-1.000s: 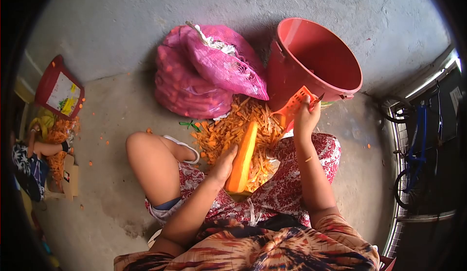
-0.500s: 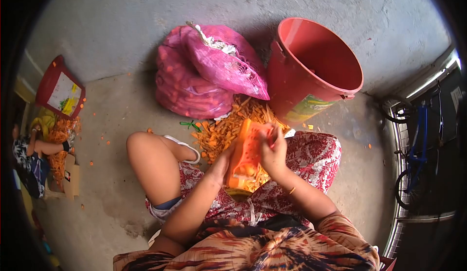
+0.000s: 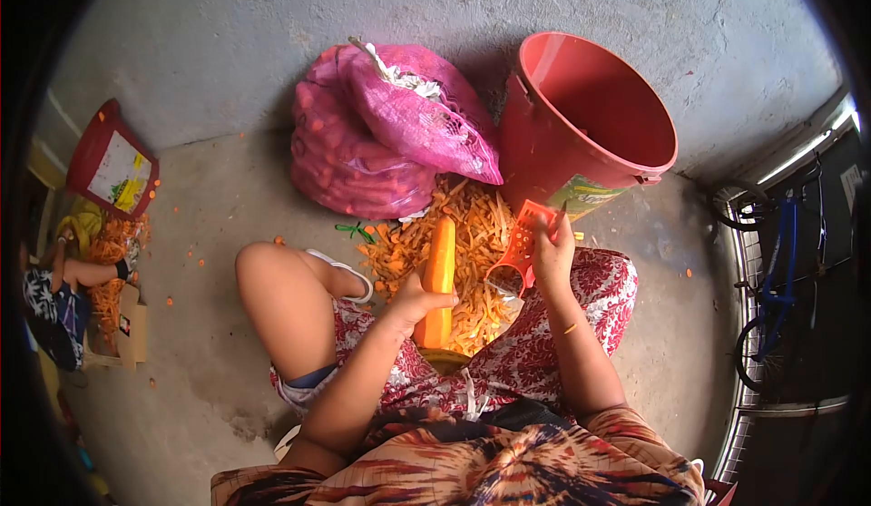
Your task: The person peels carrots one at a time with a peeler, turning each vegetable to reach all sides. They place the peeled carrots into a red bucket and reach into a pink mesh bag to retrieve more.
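My left hand (image 3: 415, 306) is wrapped round the lower part of a thick peeled carrot (image 3: 442, 256), which points upward, away from me. My right hand (image 3: 554, 254) grips a red-orange plastic peeler (image 3: 520, 241) with rows of holes and a forked end. The peeler is apart from the carrot, off to its right. A small dark tip shows by the right fingers; I cannot make out what it is. Beneath both hands, orange carrot peelings (image 3: 481, 234) lie heaped between my legs, partly over a yellowish container rim (image 3: 445, 358).
A pink mesh sack (image 3: 363, 161) full of carrots leans near the wall, beside a tall red bucket (image 3: 581, 116). At far left sits another person (image 3: 68, 279) near peelings, a red bucket (image 3: 113, 166) and a cardboard box (image 3: 133, 329). A blue bicycle (image 3: 782, 270) stands right.
My right hand has moved right with the peeler, off the carrot. The carrot in my left hand now shows in full view, more upright.
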### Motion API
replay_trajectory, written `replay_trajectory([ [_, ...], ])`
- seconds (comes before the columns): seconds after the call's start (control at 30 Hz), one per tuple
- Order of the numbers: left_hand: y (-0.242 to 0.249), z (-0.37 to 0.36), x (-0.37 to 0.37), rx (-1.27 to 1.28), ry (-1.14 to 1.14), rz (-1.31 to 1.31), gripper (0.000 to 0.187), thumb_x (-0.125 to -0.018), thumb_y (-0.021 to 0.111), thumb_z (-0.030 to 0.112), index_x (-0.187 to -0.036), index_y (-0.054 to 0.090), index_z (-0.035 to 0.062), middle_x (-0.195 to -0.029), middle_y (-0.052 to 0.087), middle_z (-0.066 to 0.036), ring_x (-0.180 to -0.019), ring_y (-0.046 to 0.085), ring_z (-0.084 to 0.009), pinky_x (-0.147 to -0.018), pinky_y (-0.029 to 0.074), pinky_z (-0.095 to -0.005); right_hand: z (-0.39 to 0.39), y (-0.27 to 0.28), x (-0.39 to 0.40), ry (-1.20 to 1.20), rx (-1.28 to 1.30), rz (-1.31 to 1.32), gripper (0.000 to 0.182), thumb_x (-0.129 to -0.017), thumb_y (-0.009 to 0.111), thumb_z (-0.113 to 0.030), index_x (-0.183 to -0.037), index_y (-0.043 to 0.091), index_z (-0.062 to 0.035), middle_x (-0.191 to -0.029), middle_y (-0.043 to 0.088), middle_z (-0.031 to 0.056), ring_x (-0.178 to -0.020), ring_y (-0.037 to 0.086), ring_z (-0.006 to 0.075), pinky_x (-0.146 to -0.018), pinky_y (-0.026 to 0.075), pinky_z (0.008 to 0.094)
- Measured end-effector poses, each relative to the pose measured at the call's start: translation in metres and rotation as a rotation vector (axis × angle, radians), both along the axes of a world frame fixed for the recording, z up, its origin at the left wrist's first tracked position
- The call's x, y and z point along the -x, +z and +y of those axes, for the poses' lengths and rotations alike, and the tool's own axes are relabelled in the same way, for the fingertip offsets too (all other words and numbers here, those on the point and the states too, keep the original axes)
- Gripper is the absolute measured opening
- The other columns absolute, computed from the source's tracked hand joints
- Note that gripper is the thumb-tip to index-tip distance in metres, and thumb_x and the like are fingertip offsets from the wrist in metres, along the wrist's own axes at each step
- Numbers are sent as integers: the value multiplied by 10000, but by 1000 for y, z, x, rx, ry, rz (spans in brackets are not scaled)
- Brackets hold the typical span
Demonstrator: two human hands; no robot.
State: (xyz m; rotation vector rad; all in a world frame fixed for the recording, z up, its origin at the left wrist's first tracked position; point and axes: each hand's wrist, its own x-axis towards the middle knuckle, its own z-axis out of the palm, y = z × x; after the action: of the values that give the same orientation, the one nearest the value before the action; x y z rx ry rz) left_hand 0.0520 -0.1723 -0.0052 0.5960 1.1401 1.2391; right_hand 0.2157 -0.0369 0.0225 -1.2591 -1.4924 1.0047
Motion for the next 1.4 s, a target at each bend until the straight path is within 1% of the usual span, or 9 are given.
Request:
replay_trajectory([
  [0.07, -16, 1, 3, -42, -2, 165, 489, -631, 661, 58, -1068, 443, 26, -821, 532, -56, -727, 545, -155, -654, 463, -286, 3, -9, -2, 46, -32, -137, 165, -830, 511, -153, -903, 480, -8, -659, 521, 74, -581, 464, 103, -537, 399, 259],
  [0.27, -4, 4, 7, 218, -16, 15, 539, -637, 694, 124, -1097, 441, 1, -836, 549, -67, -758, 546, -188, -699, 442, -306, 3, -36, 3, 258, 28, -365, 140, -848, 489, -140, -859, 469, -2, -710, 581, 100, -635, 571, 134, -532, 451, 279],
  [0.43, -23, 5, 5, -45, 45, 616, 474, -654, 680, 201, -1039, 479, 12, -896, 585, -111, -745, 582, -237, -678, 457, -346, -5, -35, 11, 394, 52, -585, 111, -828, 492, -101, -857, 464, 2, -782, 603, 127, -666, 596, 193, -584, 462, 298],
  [0.47, -22, 6, 4, -74, 67, 721, 467, -652, 677, 217, -1028, 486, 16, -901, 593, -126, -748, 591, -251, -671, 461, -356, -3, -51, 9, 470, 38, -487, 97, -799, 495, -63, -861, 474, 10, -824, 609, 135, -691, 598, 214, -601, 459, 301],
  [0.6, -9, 8, 5, 231, -50, 1223, 462, -609, 646, 268, -987, 501, 46, -824, 592, -191, -789, 570, -340, -662, 458, -397, -7, -54, 12, 722, 29, -494, 159, -742, 515, -54, -884, 495, 15, -853, 595, 151, -741, 579, 244, -638, 432, 309],
  [0.7, -3, 9, 3, 226, -53, 1277, 398, -613, 637, 247, -939, 506, 60, -784, 598, -170, -747, 576, -337, -643, 458, -409, -11, -54, 15, 864, 62, -585, 203, -733, 519, -64, -917, 492, 16, -806, 565, 175, -741, 560, 247, -652, 418, 326],
  [1.03, -6, 11, 1, 193, -13, 1325, 351, -615, 633, 243, -891, 507, 67, -745, 596, -154, -710, 579, -334, -630, 459, -413, -14, -52, 20, 801, 152, -507, 247, -726, 519, -78, -952, 490, 16, -772, 523, 176, -732, 528, 250, -657, 407, 324],
  [1.13, -8, 10, 2, 199, -27, 1330, 352, -615, 632, 243, -895, 509, 69, -748, 597, -148, -709, 581, -326, -625, 459, -412, -11, -58, 19, 794, 71, -467, 227, -743, 527, -147, -870, 466, 31, -702, 529, 238, -689, 540, 360, -608, 412, 377],
  [1.4, -1, 12, 3, 208, -59, 1433, 341, -615, 638, 237, -880, 516, 61, -766, 602, -133, -711, 583, -313, -621, 457, -407, -10, -68, 18, 790, 103, -480, 219, -745, 519, -143, -869, 471, 31, -708, 537, 239, -702, 543, 364, -619, 417, 385],
])
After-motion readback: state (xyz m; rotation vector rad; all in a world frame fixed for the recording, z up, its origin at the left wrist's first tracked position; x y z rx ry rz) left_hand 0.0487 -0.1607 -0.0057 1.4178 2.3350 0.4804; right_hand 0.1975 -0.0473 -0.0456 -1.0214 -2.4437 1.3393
